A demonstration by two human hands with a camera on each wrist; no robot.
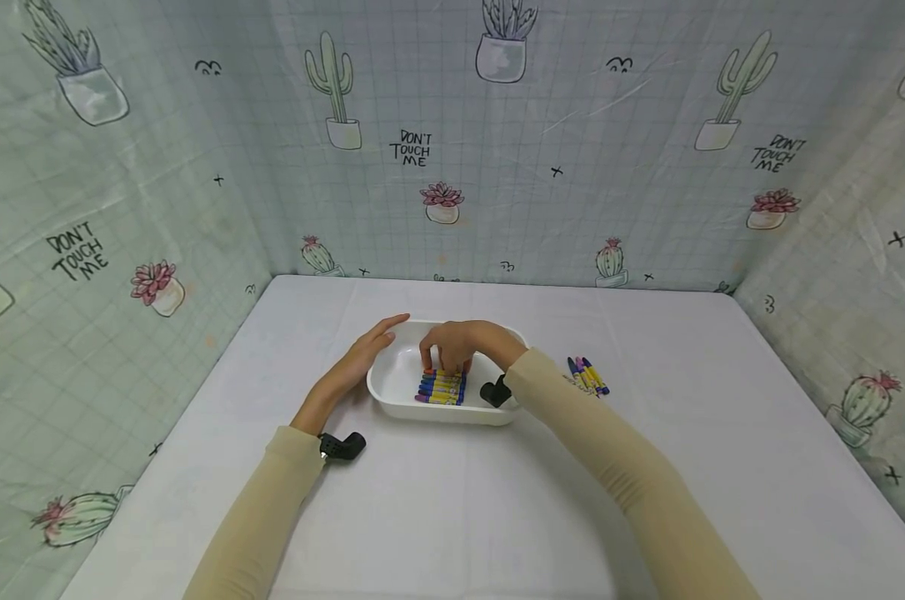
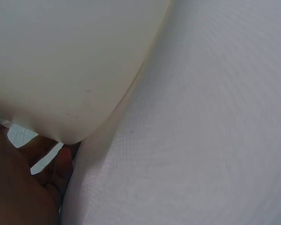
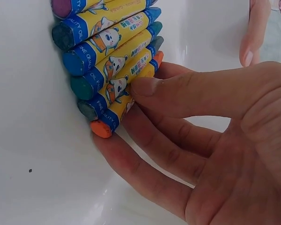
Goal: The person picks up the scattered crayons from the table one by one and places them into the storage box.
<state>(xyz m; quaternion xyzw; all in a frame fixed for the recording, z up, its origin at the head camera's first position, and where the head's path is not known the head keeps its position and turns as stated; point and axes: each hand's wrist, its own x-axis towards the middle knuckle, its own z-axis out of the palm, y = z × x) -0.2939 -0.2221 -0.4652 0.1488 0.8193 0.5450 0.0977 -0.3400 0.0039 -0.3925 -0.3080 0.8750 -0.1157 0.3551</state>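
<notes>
A white tray (image 1: 437,412) holds a row of oil pastels (image 1: 441,390) in blue and yellow wrappers. My right hand (image 1: 452,343) reaches into the tray and grips the orange oil pastel (image 3: 102,128) at the far end of the row. In the right wrist view its thumb lies on the wrapper, with fingers around the outer side. The orange pastel lies against its neighbour. My left hand (image 1: 362,357) holds the tray's left side, thumb over the rim; some of its fingers are hidden in the head view.
Several more oil pastels (image 1: 589,377) lie on the white-covered table (image 1: 422,517) to the right of the tray, partly behind the right sleeve (image 1: 610,458). A printed cactus cloth (image 1: 452,117) hangs around the back and sides.
</notes>
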